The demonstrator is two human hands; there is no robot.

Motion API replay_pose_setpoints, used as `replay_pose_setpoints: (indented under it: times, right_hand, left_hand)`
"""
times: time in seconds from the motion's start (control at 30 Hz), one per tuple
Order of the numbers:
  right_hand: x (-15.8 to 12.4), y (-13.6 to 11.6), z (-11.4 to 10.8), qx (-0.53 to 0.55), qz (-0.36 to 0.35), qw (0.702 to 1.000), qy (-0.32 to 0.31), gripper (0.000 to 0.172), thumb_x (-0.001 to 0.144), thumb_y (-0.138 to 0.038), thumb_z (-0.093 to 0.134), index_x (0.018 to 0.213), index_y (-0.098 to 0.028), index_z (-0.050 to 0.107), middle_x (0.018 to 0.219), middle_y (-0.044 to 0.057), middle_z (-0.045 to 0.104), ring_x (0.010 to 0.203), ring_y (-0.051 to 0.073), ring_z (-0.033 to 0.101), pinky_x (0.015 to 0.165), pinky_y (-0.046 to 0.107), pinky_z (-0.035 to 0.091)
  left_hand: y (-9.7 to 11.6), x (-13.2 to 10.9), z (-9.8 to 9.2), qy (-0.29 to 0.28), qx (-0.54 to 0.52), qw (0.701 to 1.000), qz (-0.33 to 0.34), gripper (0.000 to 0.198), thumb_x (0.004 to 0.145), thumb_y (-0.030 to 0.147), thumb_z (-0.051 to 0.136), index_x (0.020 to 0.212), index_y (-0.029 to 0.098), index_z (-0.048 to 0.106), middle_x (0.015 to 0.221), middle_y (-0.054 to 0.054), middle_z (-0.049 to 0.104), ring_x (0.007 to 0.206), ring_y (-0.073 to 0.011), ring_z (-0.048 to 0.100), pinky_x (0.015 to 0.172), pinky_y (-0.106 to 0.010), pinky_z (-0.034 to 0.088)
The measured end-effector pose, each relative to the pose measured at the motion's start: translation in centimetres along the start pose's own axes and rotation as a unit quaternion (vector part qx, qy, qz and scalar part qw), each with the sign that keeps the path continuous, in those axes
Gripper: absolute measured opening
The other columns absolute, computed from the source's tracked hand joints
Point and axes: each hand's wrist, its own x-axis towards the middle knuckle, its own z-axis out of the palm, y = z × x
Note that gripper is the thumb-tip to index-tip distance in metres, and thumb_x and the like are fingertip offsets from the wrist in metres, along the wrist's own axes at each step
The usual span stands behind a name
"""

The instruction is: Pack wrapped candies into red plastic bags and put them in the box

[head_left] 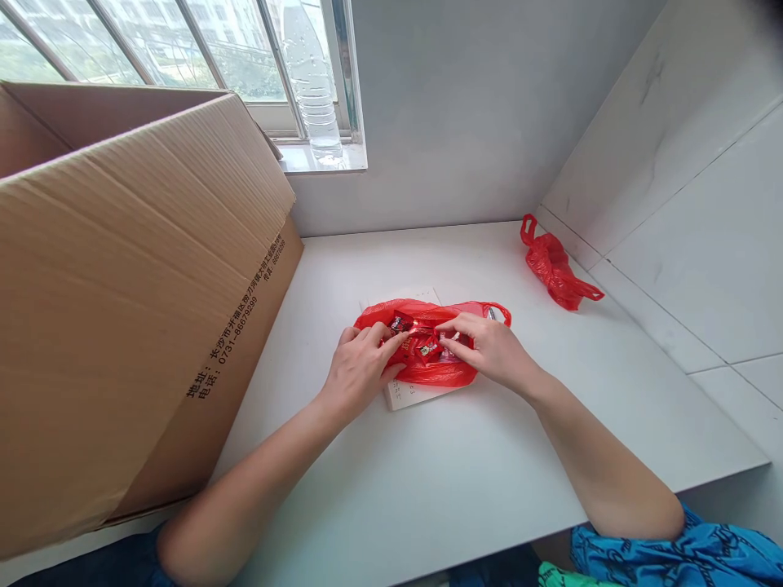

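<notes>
A red plastic bag (437, 373) lies open in the middle of the white table (465, 481), resting on a small white booklet (404, 396). Inside it are several small red wrapped packets (426, 347). My left hand (356, 368) pinches the bag's left rim, fingers curled. My right hand (491, 349) grips the right side of the opening, its fingers closed over the bag and the packets. One red handle loop (498, 311) sticks out behind my right hand.
A large open cardboard box (134, 277) with printed text fills the left side. A second crumpled red bag (555, 267) lies at the back right by the tiled wall. A clear water bottle (311, 81) stands on the window sill.
</notes>
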Motion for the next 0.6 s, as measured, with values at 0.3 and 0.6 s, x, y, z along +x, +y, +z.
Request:
replay_pose_setpoints:
  times: [0.3,0.6]
  right_hand:
    - [-0.2,1.7,-0.6,-0.141,0.006,0.989,0.037,0.025,0.096,-0.023,0.05,0.113,-0.026,0.067,0.113,0.004,0.071,0.091,0.023,0.067,0.068,0.034,0.047]
    - [-0.3,0.7,0.1,-0.158,0.042,0.986,-0.036,0.049,0.087,-0.036,0.067,0.134,-0.026,0.055,0.119,0.007,0.066,0.104,0.026,0.064,0.068,0.036,0.05]
  left_hand:
    - [0.2,0.1,0.3,0.052,-0.002,0.998,0.021,0.02,0.098,0.029,0.052,0.1,0.022,0.07,0.092,-0.003,0.066,0.077,-0.0163,0.061,0.084,-0.036,0.037]
    - [0.2,0.1,0.3,0.053,0.003,0.998,0.027,0.019,0.097,0.028,0.053,0.103,0.021,0.069,0.092,-0.003,0.067,0.075,-0.0158,0.061,0.083,-0.035,0.038]
